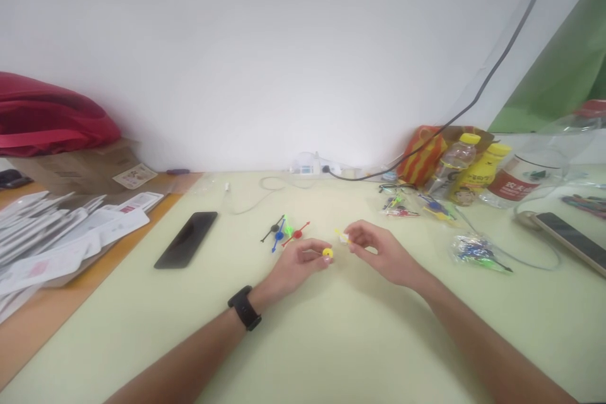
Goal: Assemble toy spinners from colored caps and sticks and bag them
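Between the thumb and fingers of my left hand (pixel 294 264) is a small yellow disc (pixel 327 253) with a hole or notch in its middle. My right hand (pixel 381 251) pinches a thin yellow arrow piece with a white part (pixel 344 238), a short way from the disc; the two pieces are apart. Just beyond my left hand lie several arrow spinners on the table: a black one (pixel 274 228), a blue one (pixel 279 236), a green one (pixel 288 226) and a red one (pixel 297 235). My left wrist wears a black watch (pixel 245 308).
A black phone (pixel 186 240) lies to the left, near stacked white packets (pixel 76 233) and a cardboard box (pixel 80 167). Bagged spinners (pixel 478 252), bottles (pixel 457 161), a large plastic jug (pixel 523 180) and another phone (pixel 575 242) are right. A power strip (pixel 305 164) sits against the wall.
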Motion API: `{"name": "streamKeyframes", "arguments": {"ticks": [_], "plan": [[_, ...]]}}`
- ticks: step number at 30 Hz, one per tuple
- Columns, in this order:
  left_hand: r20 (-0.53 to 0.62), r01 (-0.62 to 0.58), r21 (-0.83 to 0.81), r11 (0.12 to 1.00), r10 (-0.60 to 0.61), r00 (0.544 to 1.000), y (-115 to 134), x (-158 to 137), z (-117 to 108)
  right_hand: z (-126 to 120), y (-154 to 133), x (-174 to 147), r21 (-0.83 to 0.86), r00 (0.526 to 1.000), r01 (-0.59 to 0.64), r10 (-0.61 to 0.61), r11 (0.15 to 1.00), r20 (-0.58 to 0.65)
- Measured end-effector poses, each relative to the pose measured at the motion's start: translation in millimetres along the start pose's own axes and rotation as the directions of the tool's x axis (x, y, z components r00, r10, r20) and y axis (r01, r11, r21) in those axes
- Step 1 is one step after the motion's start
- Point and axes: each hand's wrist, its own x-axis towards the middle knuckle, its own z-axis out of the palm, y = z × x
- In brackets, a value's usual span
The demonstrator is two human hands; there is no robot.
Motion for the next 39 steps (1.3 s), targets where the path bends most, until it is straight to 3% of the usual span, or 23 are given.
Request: {"name": "streamKeyframes", "arguments": {"ticks": [4,10,22,26,31,39], "plan": [[0.079,-0.023,-0.019,1.000,0.025,0.997,-1.9,0.0,-0.4,15.1,-1.0,-1.5,0.092,0.997,0.042,-0.035,0.995,-0.075],[0.205,-0.072,-0.085,0.994,0.088,0.975,-3.2,-0.1,-0.4,30.7,-3.0,-3.6,0.032,0.984,0.147,-0.144,0.989,-0.101],[0.130,-0.063,-0.077,0.995,0.072,0.989,-1.0,-1.7,-1.0,30.5,-0.8,-6.2,-0.059,0.949,0.310,-0.313,0.949,-0.039],[0.061,-0.108,-0.018,0.994,0.109,0.992,1.7,-1.7,-0.1,24.8,-7.8,-6.0,-0.074,0.955,0.298,-0.298,0.952,0.011],[0.008,-0.162,0.008,0.987,0.162,0.987,-2.4,0.3,0.3,27.6,-7.2,-5.6,-0.035,0.971,0.237,-0.238,0.971,-0.031],[-0.112,-0.200,0.075,0.977,0.207,0.972,-5.2,-0.6,-2.8,28.9,-6.5,-5.1,-0.038,0.999,0.050,-0.051,0.998,-0.007]]}}
